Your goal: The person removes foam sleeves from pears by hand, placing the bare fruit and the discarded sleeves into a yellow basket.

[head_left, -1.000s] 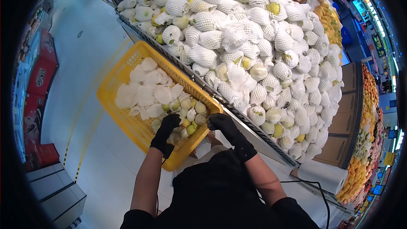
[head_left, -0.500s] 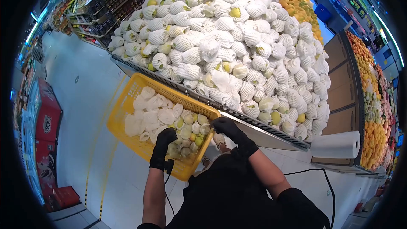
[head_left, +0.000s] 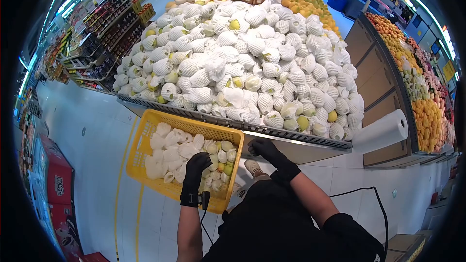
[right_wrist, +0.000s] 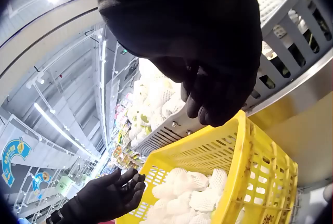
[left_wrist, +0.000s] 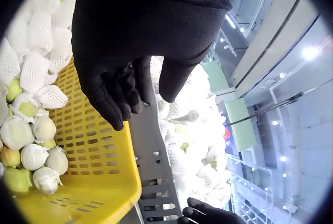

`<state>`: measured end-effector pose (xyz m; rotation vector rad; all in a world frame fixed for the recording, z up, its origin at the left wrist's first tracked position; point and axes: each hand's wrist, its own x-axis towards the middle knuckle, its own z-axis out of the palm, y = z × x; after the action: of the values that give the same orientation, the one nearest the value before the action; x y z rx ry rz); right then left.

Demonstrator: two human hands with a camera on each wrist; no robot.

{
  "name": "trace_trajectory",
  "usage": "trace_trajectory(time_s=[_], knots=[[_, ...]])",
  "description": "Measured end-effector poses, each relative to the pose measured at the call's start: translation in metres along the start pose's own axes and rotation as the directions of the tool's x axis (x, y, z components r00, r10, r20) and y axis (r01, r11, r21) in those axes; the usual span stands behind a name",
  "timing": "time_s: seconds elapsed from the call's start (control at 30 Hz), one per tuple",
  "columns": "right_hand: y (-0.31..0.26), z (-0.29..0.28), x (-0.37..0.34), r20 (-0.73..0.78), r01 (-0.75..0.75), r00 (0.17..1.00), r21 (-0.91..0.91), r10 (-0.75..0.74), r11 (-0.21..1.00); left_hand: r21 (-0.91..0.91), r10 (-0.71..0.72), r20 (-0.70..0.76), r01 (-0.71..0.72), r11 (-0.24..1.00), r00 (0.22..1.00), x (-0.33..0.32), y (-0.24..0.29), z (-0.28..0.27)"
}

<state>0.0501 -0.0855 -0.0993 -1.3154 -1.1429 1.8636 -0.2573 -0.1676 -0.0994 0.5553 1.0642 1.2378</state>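
Observation:
Below the display stands a yellow plastic crate. White foam nets fill its left part in the head view, and green-yellow fruit, several in thin white wrap, lies at its right end. My black-gloved left hand hovers over the crate, fingers loosely bent and thumb apart, with nothing between them in the left wrist view. Just beyond the crate's right end, by the display's front edge, hangs my gloved right hand. Its fingers curl loosely and no held object shows.
A large display heaped with foam-netted fruit rises in front, edged by a grey slotted rail. At its right corner sits a white roll. A black cable runs by my right side. Stocked shelves stand at far left.
The head view has turned and lifted, showing more of the shop beyond the display. My right hand now shows farther from the crate's rim. Both hands still hold nothing visible.

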Motion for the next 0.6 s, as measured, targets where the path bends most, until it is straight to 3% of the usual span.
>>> trace_trajectory(time_s=[0.37,0.6], knots=[[-0.004,-0.052,-0.048,-0.169,0.049,0.985,0.117,-0.029,0.992,0.019,-0.057,0.121,0.055,0.998,0.991,0.014,0.004,0.069],[-0.003,-0.104,-0.062,-0.242,0.100,0.969,0.197,-0.051,0.975,0.080,-0.072,0.114,0.063,0.995,0.991,0.034,-0.007,0.107]])
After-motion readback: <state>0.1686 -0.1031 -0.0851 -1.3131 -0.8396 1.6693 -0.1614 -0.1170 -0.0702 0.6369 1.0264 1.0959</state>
